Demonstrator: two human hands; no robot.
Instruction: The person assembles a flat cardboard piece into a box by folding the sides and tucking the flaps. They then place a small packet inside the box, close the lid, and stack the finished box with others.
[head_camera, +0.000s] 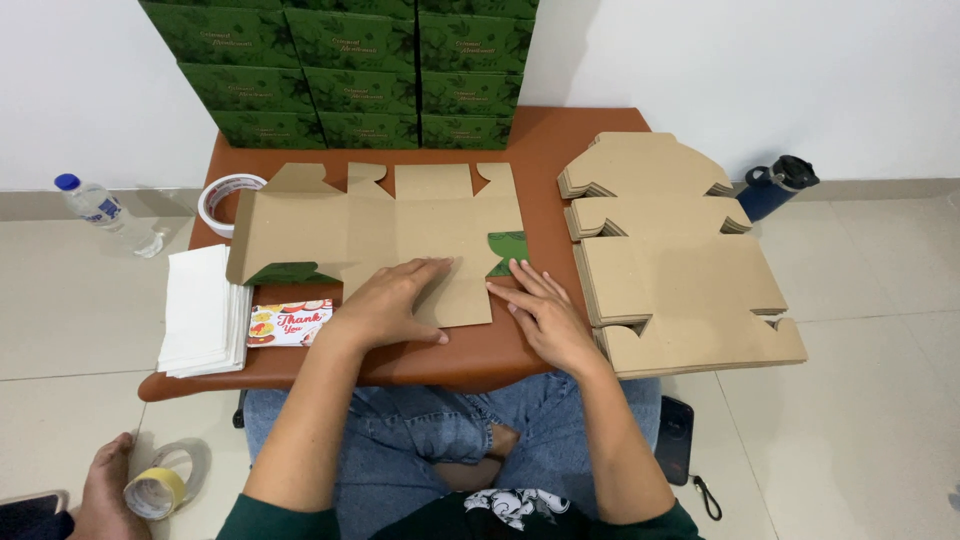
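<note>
Both hands lie flat with fingers spread, pinching nothing: the left hand (393, 303) presses the lower flap of the unfolded cardboard box blank (380, 232), and the right hand (548, 318) rests just beside that flap on the brown surface (560, 135). The blank lies across the middle of the surface, toward its front edge. Uneven pressure could skew the blank or crease it off its score line. The stack of blanks (680, 270) overhanging the right edge looks liable to slip if nudged.

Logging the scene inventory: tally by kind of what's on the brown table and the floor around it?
Flat cardboard cutout under both hands: 1
Stack of flat cutouts: 1
Stack of green boxes: 1
Stack of white sheets: 1
Printed card: 1
Tape rolls: 2
Bottles: 2
Total: 9
</note>
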